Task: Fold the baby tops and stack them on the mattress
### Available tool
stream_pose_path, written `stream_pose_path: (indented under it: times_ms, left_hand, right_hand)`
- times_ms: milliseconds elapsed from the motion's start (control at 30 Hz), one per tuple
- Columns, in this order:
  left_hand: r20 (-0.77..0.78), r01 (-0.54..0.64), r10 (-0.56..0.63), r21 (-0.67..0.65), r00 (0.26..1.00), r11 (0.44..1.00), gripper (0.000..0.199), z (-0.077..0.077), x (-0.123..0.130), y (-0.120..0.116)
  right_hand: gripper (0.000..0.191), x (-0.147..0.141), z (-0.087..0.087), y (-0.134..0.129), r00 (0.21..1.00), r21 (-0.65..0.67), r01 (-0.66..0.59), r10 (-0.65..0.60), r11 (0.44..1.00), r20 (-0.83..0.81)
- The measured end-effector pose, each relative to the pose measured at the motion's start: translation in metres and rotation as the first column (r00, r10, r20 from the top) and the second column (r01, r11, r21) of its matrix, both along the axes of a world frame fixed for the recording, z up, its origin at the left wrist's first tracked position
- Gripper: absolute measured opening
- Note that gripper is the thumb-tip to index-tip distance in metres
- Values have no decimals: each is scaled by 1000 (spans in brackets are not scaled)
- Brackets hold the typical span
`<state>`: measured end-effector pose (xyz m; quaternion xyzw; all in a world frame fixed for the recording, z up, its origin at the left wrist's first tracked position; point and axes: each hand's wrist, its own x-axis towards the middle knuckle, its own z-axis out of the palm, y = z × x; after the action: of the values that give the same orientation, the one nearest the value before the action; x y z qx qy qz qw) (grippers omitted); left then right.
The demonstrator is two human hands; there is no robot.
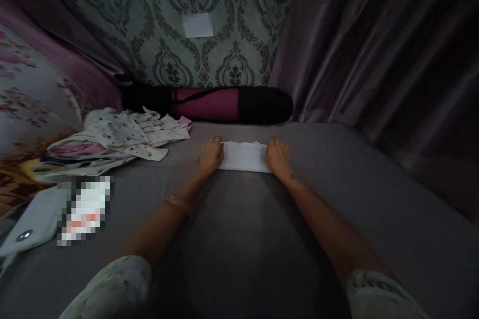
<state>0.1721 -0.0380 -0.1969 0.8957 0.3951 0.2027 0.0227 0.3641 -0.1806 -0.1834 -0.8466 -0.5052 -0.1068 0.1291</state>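
A white folded cloth [245,157] forms a small flat rectangle on the grey sheet [247,229]. My left hand [211,153] grips its left end with curled fingers. At the opposite end, my right hand [277,154] is closed on the cloth in the same way. Both arms reach straight forward, and the cloth's far edge looks slightly uneven. Whether the cloth rests fully on the sheet or is lifted a little, I cannot tell.
A pile of printed clothes [112,134] lies at the left. Nearer me are a pale pouch with a metal snap [37,217] and a blurred-out item [86,212]. A black and maroon bolster-shaped bag [209,104] lies along the wall. Purple curtains [337,50] hang at the right.
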Motion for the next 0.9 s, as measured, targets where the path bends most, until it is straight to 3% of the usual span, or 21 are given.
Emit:
stream_pose_path:
  times_ms: [100, 200, 367, 633, 900]
  left_hand:
    - [-71, 187, -187, -11, 980, 982, 41, 0, 22, -18]
    - [-151, 213, -217, -45, 964, 976, 49, -3, 37, -27]
    - [-246, 196, -216, -102, 945, 975, 55, -6, 37, -24]
    - [-262, 136, -186, -198, 947, 971, 62, -22, 27, -19]
    - [-266, 133, -198, -245, 943, 960, 63, -20, 30, -16]
  right_hand:
    - [50, -23, -4, 12, 973, -60, -232, 231, 971, -26]
    - [56, -35, -9, 22, 944, -147, -325, 312, 934, -104]
    - [58, -35, -11, 29, 936, -176, -348, 330, 921, -124]
    - [55, -34, -29, 29, 936, -135, -335, 312, 933, -166]
    - [56, -31, -26, 32, 928, -167, -347, 313, 923, -201]
